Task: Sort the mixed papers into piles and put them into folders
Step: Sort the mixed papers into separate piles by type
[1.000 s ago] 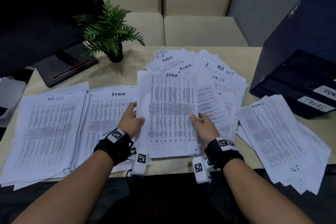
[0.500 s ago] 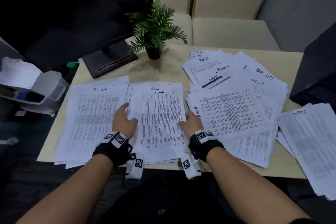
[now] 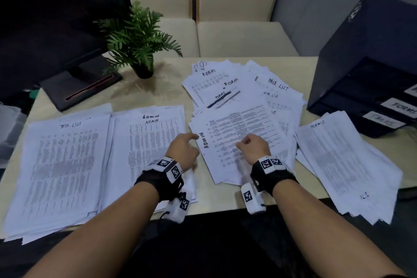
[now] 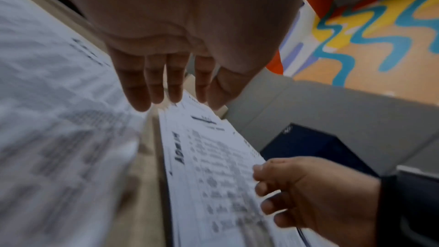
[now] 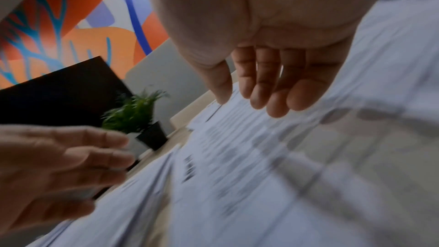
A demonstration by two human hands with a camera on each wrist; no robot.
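Right hand [image 3: 252,148], fingers loosely curled round nothing, is over a sideways ADMIN sheet [image 3: 225,133] topping the mixed pile [image 3: 277,97] at the surface's [image 3: 158,95] centre. Left hand [image 3: 182,149], fingers relaxed and empty, hovers at the sheet's 9 o'clock, beside the sorted ADMIN pile [image 3: 149,142]

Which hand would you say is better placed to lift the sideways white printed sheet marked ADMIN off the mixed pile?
Right, probably. The right hand is over the middle of the sideways white ADMIN sheet, fingertips at its surface; the left hand hovers open beside its left edge, nearer the sorted ADMIN pile.
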